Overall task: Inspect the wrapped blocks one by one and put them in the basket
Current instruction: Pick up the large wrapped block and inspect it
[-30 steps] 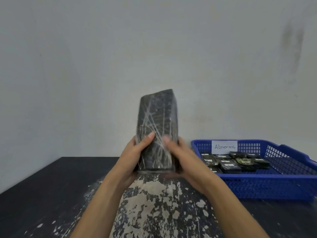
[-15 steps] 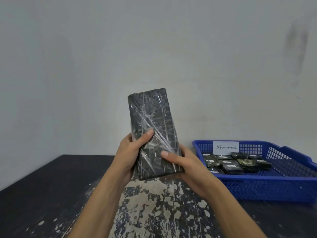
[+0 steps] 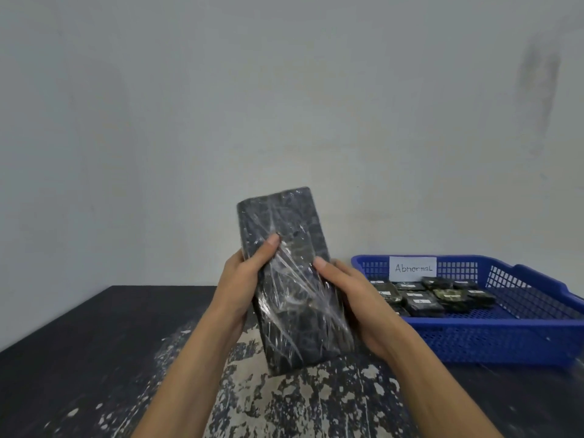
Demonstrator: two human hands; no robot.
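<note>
A person is holding a wrapped block (image 3: 295, 289) upright at the centre of the frame, above the worn dark surface (image 3: 94, 343). The left grip (image 3: 240, 286) and right grip (image 3: 357, 298) are both clamping its lower half, thumbs lying across its face. Inspection seems to be under way. The next move is probably carrying it right and lowering it into the blue basket (image 3: 521, 330) at the right edge.

Left hand (image 3: 240, 289), right hand (image 3: 357, 301) raised together, both clasping wrapped block (image 3: 284, 222) from either side
</note>
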